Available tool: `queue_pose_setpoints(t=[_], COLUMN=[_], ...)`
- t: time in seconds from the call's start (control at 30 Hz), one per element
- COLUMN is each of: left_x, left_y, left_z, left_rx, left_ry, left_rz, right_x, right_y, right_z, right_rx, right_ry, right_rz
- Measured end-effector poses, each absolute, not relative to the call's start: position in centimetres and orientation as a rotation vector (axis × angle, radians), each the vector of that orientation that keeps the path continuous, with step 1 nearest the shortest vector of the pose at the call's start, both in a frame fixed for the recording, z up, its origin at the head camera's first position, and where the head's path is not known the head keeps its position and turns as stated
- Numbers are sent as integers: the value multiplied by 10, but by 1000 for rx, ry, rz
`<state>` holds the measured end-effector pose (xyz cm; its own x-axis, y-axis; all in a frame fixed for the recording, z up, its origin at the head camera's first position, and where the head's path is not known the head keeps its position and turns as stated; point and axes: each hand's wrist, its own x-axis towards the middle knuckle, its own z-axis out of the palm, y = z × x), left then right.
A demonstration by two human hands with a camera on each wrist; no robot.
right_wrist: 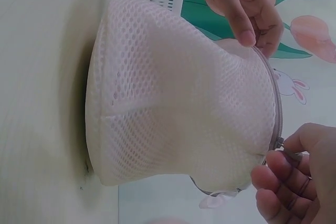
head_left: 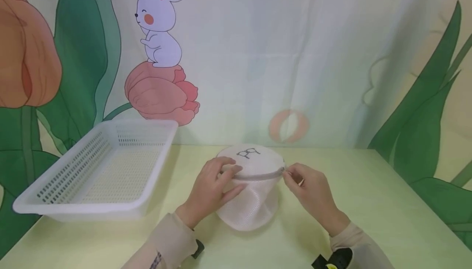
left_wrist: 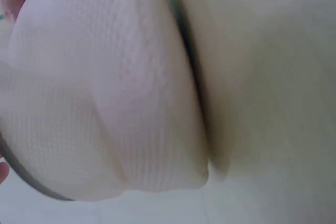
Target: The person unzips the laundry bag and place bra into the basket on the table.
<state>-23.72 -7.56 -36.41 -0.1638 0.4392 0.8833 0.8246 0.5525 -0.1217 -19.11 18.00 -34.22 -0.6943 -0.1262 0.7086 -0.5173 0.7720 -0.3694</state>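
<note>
A white mesh laundry bag [head_left: 248, 209] stands upright on the table, its round lid [head_left: 263, 160] printed with a dark glasses design. A grey zipper [head_left: 259, 176] runs along the lid's edge. My left hand [head_left: 214, 183] grips the bag's left rim, fingers over the lid and thumb lower on the side. At the right end of the visible zipper, my right hand [head_left: 311, 187] pinches the zipper pull [right_wrist: 292, 154] between thumb and forefinger. In the left wrist view the bag's mesh side [left_wrist: 142, 77] fills much of the picture.
To the left stands a white plastic basket [head_left: 82, 209] with slotted walls. The pale yellow table [head_left: 387, 220] extends to a cloth backdrop [head_left: 236, 56] printed with a rabbit, tulips and leaves. Dark wrist straps [head_left: 337, 257] show at the sleeves.
</note>
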Motion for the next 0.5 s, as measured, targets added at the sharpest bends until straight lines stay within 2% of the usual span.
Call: queue_pose_setpoints(t=[0.5], left_x=[-247], left_y=[-108], left_z=[-360], left_rx=[-878], left_ry=[-2122], left_rz=[-706], right_x=[-198], right_y=[195], right_z=[-350], right_rx=[449], right_ry=[-2288], right_rz=[700])
